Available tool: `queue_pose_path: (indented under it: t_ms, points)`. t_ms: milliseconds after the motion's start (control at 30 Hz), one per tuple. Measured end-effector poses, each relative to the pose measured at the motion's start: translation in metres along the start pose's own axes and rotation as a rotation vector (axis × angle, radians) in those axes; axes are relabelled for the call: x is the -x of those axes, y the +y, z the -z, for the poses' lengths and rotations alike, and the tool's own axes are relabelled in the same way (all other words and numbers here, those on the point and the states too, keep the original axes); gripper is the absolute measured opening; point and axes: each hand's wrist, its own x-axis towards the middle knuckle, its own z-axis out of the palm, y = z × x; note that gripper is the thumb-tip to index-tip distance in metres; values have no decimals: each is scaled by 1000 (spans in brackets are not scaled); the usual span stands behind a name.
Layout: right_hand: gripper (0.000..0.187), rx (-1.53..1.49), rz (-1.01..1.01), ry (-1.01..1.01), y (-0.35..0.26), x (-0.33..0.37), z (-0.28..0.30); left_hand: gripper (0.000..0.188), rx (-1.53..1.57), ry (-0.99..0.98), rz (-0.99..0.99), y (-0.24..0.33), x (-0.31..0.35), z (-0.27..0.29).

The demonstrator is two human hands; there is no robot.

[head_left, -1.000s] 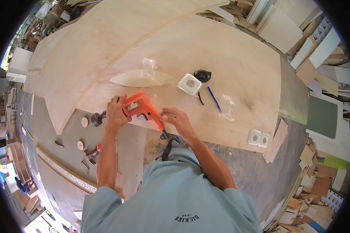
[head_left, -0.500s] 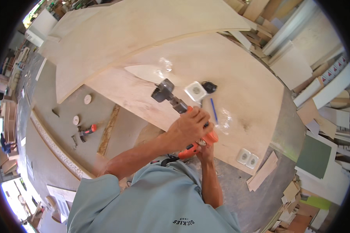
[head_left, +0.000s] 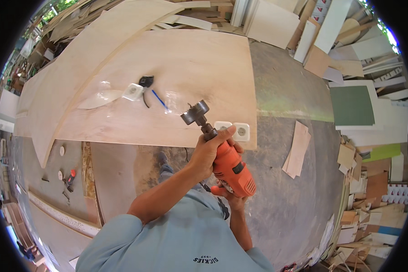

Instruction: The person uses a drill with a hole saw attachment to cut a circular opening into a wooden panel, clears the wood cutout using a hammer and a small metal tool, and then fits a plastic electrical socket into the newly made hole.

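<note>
An orange power drill (head_left: 232, 167) is held in front of my body, tilted with its chuck end up and to the left. A dark round hole saw (head_left: 196, 113) is fitted in the chuck. My left hand (head_left: 207, 153) wraps around the drill's front, just behind the chuck. At its lower rear, my right hand (head_left: 232, 198) is closed on the handle, partly hidden by the body. Beyond the drill, two white wall sockets (head_left: 241, 132) lie side by side on the plywood sheet's (head_left: 204, 59) near right corner; the left one is partly covered by my hand.
On the sheet lie another white socket (head_left: 133, 92), a black object (head_left: 146, 81) and a blue pencil-like stick (head_left: 159, 100). A curved plywood panel (head_left: 77, 77) overlaps its left side. A hammer-like tool (head_left: 70, 178) lies lower left; thin wood strips (head_left: 297, 149) lie right.
My view has turned rightward. Both hands have brought the drill toward the sheet's near right corner, by the two sockets. Its orange body now shows more fully; both hands keep their hold.
</note>
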Motion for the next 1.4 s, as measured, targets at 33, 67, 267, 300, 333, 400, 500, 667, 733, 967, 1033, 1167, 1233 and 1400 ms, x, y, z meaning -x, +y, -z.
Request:
queue_pose_path:
  t_ms: [33, 67, 267, 300, 333, 400, 500, 667, 733, 967, 1033, 1167, 1233, 1400]
  points:
    - [70, -11, 2, 16, -2, 10, 8, 24, 38, -45, -23, -16, -3, -5]
    - [71, -21, 4, 31, -3, 20, 16, 23, 39, -54, -30, -30, -3, -10]
    - [67, 498, 428, 266, -28, 38, 33, 19, 10, -7, -7, -79, -5, -22]
    - [75, 380, 387, 262, -18, 43, 41, 20, -23, -12, 18, -89, -8, -28]
    - [84, 295, 348, 237, -7, 52, 49, 20, -17, -23, 41, -93, -9, -28]
    - [94, 214, 252, 239, -1, 67, 61, 21, -14, -46, 65, -98, -11, -32]
    - [98, 166, 86, 296, -18, 75, 61, 22, 41, -36, 123, -103, -12, -33]
    - [99, 351, 238, 342, -48, 78, 74, 24, 179, -95, 260, -105, -11, -29]
    - [98, 271, 65, 312, -48, 88, 85, 28, 265, -218, 269, -101, -9, -19]
    - [99, 107, -269, 362, -94, 55, 68, 51, 198, -229, 419, -97, -19, 70]
    - [97, 227, -222, 362, -98, 44, 64, 54, 158, -150, 455, -90, -24, 91]
    - [92, 391, -360, 421, -120, 28, 36, 61, 168, 33, 474, -80, -39, 111]
    - [87, 398, -483, 415, -130, 16, 17, 64, 253, 120, 475, -84, -44, 119]
    - [80, 631, -760, 306, -141, -12, -8, 74, 345, 140, 529, -65, -59, 117]
